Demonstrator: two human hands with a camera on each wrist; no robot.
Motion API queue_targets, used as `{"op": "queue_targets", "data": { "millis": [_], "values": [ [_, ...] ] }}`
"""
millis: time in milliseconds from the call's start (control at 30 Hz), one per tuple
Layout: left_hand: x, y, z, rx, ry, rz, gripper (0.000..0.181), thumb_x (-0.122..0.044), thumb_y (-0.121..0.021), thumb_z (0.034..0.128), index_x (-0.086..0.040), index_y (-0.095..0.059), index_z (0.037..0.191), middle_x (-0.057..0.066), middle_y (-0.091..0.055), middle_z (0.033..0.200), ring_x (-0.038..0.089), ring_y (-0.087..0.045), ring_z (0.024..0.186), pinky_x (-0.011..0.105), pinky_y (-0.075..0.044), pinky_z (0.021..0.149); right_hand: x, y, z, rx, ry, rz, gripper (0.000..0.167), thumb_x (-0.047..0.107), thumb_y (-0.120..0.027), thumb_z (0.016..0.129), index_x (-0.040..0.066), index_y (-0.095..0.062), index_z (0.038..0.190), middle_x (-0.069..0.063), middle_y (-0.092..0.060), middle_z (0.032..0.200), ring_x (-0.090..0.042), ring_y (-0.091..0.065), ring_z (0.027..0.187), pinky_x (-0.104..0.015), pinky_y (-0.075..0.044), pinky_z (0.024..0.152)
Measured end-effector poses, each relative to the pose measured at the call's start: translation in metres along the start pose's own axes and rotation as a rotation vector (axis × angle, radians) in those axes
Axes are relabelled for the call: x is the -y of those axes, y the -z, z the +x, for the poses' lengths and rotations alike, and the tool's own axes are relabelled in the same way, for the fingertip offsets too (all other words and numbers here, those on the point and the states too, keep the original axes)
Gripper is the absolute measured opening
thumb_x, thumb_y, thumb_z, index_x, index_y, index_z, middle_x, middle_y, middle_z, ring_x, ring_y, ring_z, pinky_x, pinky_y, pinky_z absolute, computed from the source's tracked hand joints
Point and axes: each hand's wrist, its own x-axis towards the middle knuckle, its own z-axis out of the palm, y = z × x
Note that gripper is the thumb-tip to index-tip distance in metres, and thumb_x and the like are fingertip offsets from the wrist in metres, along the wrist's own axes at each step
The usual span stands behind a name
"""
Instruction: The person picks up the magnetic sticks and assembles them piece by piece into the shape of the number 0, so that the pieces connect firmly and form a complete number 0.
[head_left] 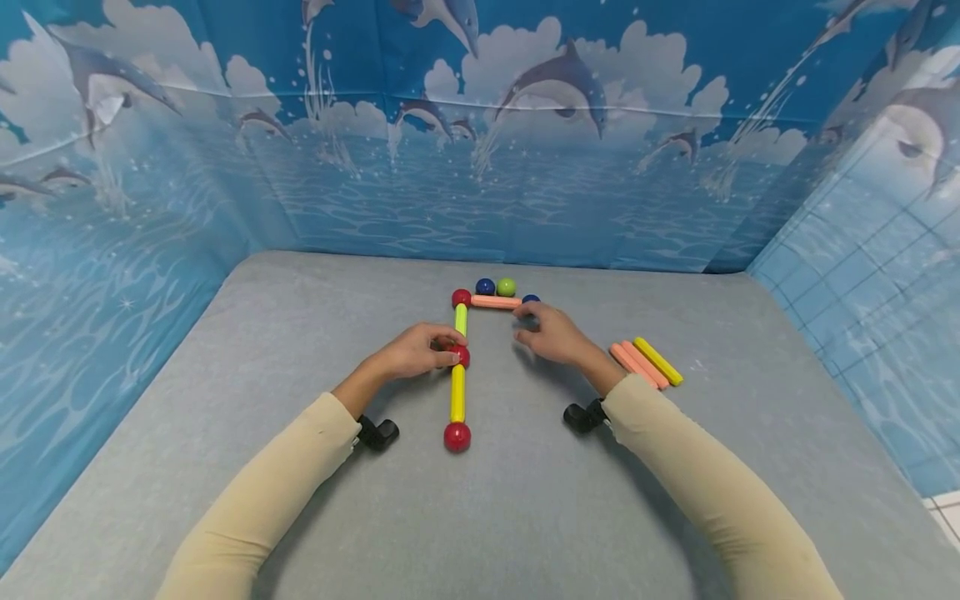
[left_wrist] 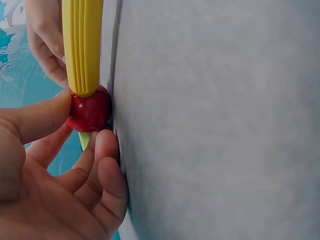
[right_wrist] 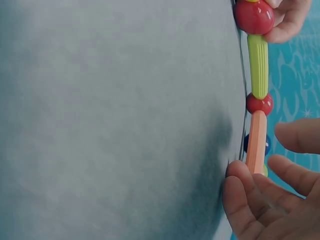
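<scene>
My left hand (head_left: pixel 420 350) grips the middle red ball (left_wrist: pixel 90 111), thumb on one side and fingers curled about the other. A yellow rod (head_left: pixel 458 395) runs from this ball to a near red ball (head_left: pixel 457 437). On the far side a lime-green rod (right_wrist: pixel 258 66) joins it to another red ball (head_left: pixel 461 297). From that corner an orange rod (head_left: pixel 495 302) extends rightward to a blue ball (head_left: pixel 531 298). Beside this blue ball is my right hand (head_left: pixel 553 333), thumb and fingers apart and nothing held; whether a fingertip touches the ball is hard to tell.
Just behind the orange rod sit a loose blue ball (head_left: pixel 485 287) and a green ball (head_left: pixel 506 287). Right of my right wrist lie two orange rods (head_left: pixel 639 365) and a yellow rod (head_left: pixel 658 361). A dolphin-print curtain (head_left: pixel 480 183) borders the grey table (head_left: pixel 525 517).
</scene>
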Motion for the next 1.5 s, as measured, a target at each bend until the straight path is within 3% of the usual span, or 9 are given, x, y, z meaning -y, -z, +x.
{"op": "queue_targets", "data": {
  "millis": [333, 500, 700, 833, 933, 1033, 1333, 1433, 1500],
  "values": [
    [0.001, 0.0, 0.001, 0.018, 0.018, -0.016, 0.032, -0.015, -0.062, 0.0971, -0.013, -0.065, 0.129, 0.013, -0.064, 0.124, 0.02, -0.059, 0.097, 0.024, -0.049, 0.076, -0.005, 0.005, 0.002, 0.005, 0.01, 0.027, 0.04, 0.021, -0.056, 0.101, 0.007, -0.053, 0.138, -0.016, -0.053, 0.144, -0.035, -0.057, 0.125, -0.049, -0.051, 0.098],
    [0.002, 0.002, -0.005, 0.024, -0.001, -0.003, 0.037, -0.016, -0.062, 0.097, -0.015, -0.061, 0.134, 0.014, -0.062, 0.131, 0.024, -0.059, 0.105, 0.029, -0.051, 0.081, -0.004, 0.012, -0.016, 0.038, 0.113, 0.032, 0.034, 0.018, -0.055, 0.101, 0.003, -0.059, 0.131, -0.018, -0.061, 0.133, -0.034, -0.061, 0.118, -0.047, -0.053, 0.093],
    [0.003, -0.002, -0.025, -0.086, -0.09, 0.17, 0.039, -0.015, -0.064, 0.0952, -0.012, -0.059, 0.134, 0.013, -0.062, 0.13, 0.026, -0.061, 0.109, 0.035, -0.056, 0.084, -0.012, 0.028, -0.061, 0.107, 0.216, -0.097, 0.031, 0.014, -0.057, 0.099, 0.003, -0.062, 0.127, -0.015, -0.066, 0.126, -0.027, -0.065, 0.108, -0.044, -0.055, 0.089],
    [-0.003, -0.007, -0.05, -0.174, -0.168, 0.315, 0.031, -0.014, -0.067, 0.0922, -0.012, -0.067, 0.123, 0.008, -0.066, 0.113, 0.019, -0.06, 0.088, 0.029, -0.053, 0.073, -0.02, 0.04, -0.091, 0.022, 0.249, -0.281, 0.028, 0.011, -0.06, 0.096, 0.003, -0.065, 0.122, -0.01, -0.069, 0.109, -0.02, -0.064, 0.094, -0.039, -0.054, 0.078],
    [-0.01, -0.014, -0.068, -0.141, -0.244, 0.367, 0.027, -0.015, -0.07, 0.0906, -0.012, -0.069, 0.117, 0.004, -0.066, 0.103, 0.014, -0.057, 0.081, 0.026, -0.05, 0.07, -0.03, 0.047, -0.108, -0.11, 0.262, -0.388, 0.022, 0.006, -0.063, 0.093, 0.001, -0.068, 0.114, -0.007, -0.066, 0.092, -0.016, -0.058, 0.08, -0.035, -0.049, 0.069],
    [-0.015, -0.022, -0.082, -0.059, -0.286, 0.391, 0.03, -0.019, -0.071, 0.0906, -0.014, -0.068, 0.12, 0.0, -0.067, 0.103, 0.011, -0.057, 0.084, 0.024, -0.049, 0.072, -0.042, 0.051, -0.118, -0.196, 0.225, -0.455, 0.019, 0.005, -0.066, 0.09, -0.001, -0.07, 0.108, -0.006, -0.062, 0.083, -0.014, -0.051, 0.072, -0.033, -0.045, 0.064],
    [-0.022, -0.041, -0.093, 0.085, -0.161, 0.448, 0.045, -0.032, -0.073, 0.0895, -0.021, -0.061, 0.132, -0.001, -0.062, 0.107, 0.01, -0.054, 0.086, 0.025, -0.047, 0.069, -0.064, 0.045, -0.125, -0.306, 0.039, -0.604, 0.021, 0.011, -0.069, 0.088, -0.005, -0.072, 0.102, -0.012, -0.056, 0.076, -0.022, -0.049, 0.067, -0.033, -0.041, 0.053],
    [-0.019, -0.044, -0.093, 0.084, -0.167, 0.431, 0.04, -0.029, -0.073, 0.0902, -0.02, -0.063, 0.128, -0.002, -0.064, 0.106, 0.01, -0.054, 0.086, 0.026, -0.048, 0.072, -0.066, 0.043, -0.124, -0.317, 0.022, -0.615, 0.009, 0.01, -0.07, 0.087, 0.001, -0.071, 0.086, -0.01, -0.052, 0.072, -0.021, -0.046, 0.065, -0.029, -0.036, 0.05],
    [-0.017, -0.045, -0.094, 0.077, -0.186, 0.406, 0.035, -0.026, -0.073, 0.0904, -0.019, -0.065, 0.124, -0.004, -0.067, 0.105, 0.01, -0.056, 0.087, 0.026, -0.049, 0.075, -0.066, 0.042, -0.123, -0.317, 0.032, -0.607, 0.012, 0.009, -0.071, 0.087, 0.007, -0.067, 0.076, -0.008, -0.049, 0.069, -0.021, -0.045, 0.063, -0.029, -0.033, 0.05]
  ]
}}
